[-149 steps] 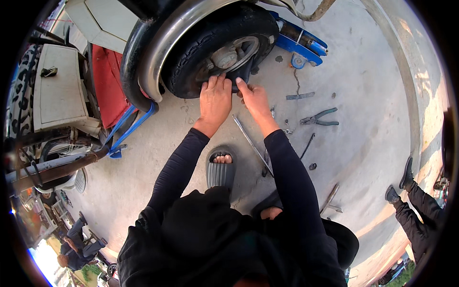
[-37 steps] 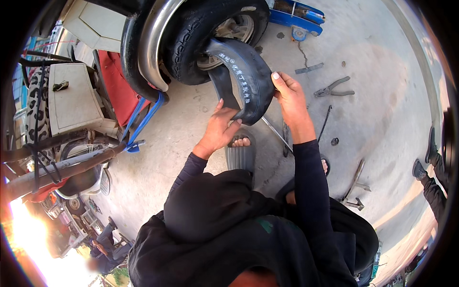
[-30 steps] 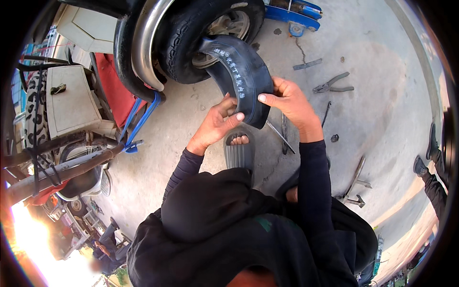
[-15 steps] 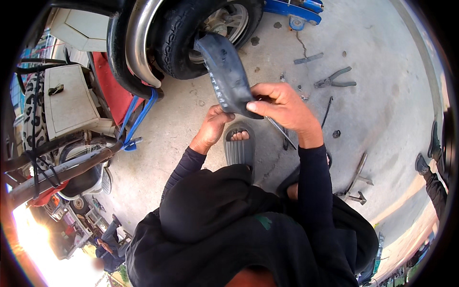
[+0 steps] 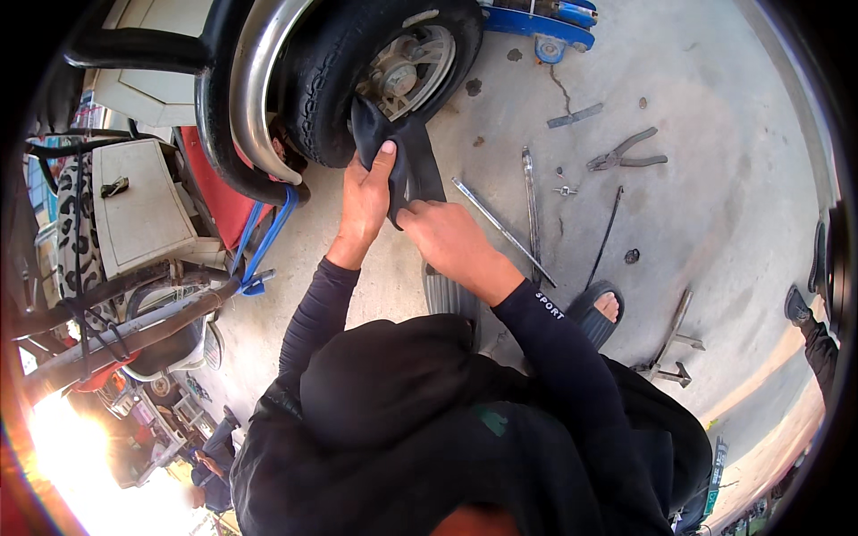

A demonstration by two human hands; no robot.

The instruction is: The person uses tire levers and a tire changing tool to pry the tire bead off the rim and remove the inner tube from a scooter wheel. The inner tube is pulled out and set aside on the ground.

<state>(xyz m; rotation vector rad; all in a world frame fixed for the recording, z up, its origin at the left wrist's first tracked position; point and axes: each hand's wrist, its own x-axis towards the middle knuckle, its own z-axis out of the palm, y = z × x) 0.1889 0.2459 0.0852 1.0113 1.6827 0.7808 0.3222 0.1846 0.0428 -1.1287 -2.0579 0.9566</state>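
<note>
My left hand point(image 5: 365, 201) grips a folded black inner tube point(image 5: 420, 156), thumb pressed on top, just in front of the tyre point(image 5: 317, 98). My right hand point(image 5: 451, 241) is closed on the tube's lower part, slightly right of and below the left one. The tube hangs down from the lower side of the wheel point(image 5: 399, 76), which has a metal rim and is mounted under a curved chrome fender point(image 5: 250, 71). Metal levers point(image 5: 505, 232) lie on the concrete floor to the right of my hands.
Pliers point(image 5: 626, 156), a flat strip point(image 5: 575, 114), a rod point(image 5: 606, 232) and a metal stand point(image 5: 679, 339) lie rightward. A blue jack point(image 5: 536, 27) sits behind. A vehicle frame point(image 5: 134, 326) with blue straps stands left. Other people point(image 5: 210, 464) are at the lower left and right edge point(image 5: 818, 348).
The tube, earlier held out as a wide loop, is now narrow and folded. My left hand has moved up toward the tyre and my right hand down and leftward along the tube.
</note>
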